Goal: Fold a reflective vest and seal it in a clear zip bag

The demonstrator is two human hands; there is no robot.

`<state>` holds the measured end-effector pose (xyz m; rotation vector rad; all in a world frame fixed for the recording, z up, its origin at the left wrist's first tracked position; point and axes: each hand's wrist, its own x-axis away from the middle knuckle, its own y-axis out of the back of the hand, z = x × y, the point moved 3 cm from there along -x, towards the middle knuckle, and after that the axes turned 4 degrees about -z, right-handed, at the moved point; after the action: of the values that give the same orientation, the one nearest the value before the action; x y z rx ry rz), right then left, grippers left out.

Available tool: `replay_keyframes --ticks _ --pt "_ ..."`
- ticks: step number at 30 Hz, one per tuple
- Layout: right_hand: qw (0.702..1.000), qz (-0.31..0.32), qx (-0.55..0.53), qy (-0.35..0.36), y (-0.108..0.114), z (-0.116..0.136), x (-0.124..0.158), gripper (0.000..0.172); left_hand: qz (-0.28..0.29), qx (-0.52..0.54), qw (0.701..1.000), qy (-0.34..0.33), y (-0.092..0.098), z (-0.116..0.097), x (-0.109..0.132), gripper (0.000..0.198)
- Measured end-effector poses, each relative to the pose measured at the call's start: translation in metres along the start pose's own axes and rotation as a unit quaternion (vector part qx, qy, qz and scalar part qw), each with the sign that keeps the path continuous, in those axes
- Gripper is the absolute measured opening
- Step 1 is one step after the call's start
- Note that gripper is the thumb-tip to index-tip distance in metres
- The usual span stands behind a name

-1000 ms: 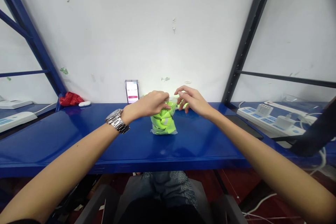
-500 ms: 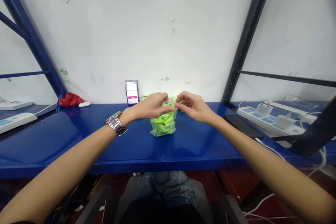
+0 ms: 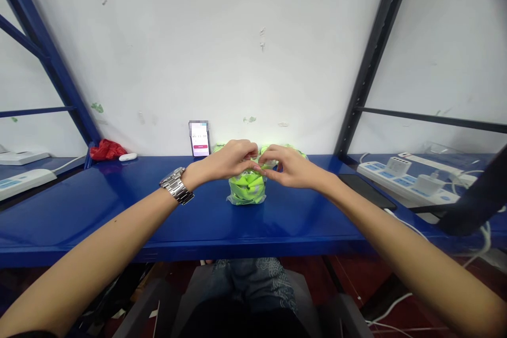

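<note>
A clear plastic bag (image 3: 247, 190) with bright yellow-green fabric inside stands on the blue table (image 3: 190, 222) in front of me. My left hand (image 3: 236, 159) pinches the top of this bag from the left. From the right, my right hand (image 3: 288, 165) pinches the bag's top edge too, its fingertips close against the left ones. The fingers cover most of the bag's upper part. More yellow-green bundles (image 3: 297, 152) show behind my hands near the wall. A silver watch (image 3: 176, 186) is on my left wrist.
A phone (image 3: 199, 138) with a lit timer screen leans on the wall. At the left lie a red plastic bag (image 3: 106, 150) and a small white object (image 3: 127, 157). A dark phone (image 3: 366, 190) and a power strip (image 3: 407, 181) with chargers and cables are on the right.
My right hand has moved left along the bag's top, close to my left fingertips. My left hand has hardly moved, and the bag stays in place.
</note>
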<state>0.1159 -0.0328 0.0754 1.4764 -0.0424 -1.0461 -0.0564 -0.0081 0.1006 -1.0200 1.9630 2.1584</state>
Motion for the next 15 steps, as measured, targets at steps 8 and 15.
replay_keyframes --ticks 8,15 --pt "0.999 -0.027 -0.029 -0.001 0.0004 -0.0087 0.0029 0.026 -0.032 0.005 0.999 -0.002 -0.0004 0.0062 0.0019 0.018" --pt "0.997 -0.064 -0.041 -0.006 -0.0012 -0.0018 -0.0005 0.007 -0.044 0.004 0.999 -0.031 -0.0023 0.0073 0.0033 0.016"
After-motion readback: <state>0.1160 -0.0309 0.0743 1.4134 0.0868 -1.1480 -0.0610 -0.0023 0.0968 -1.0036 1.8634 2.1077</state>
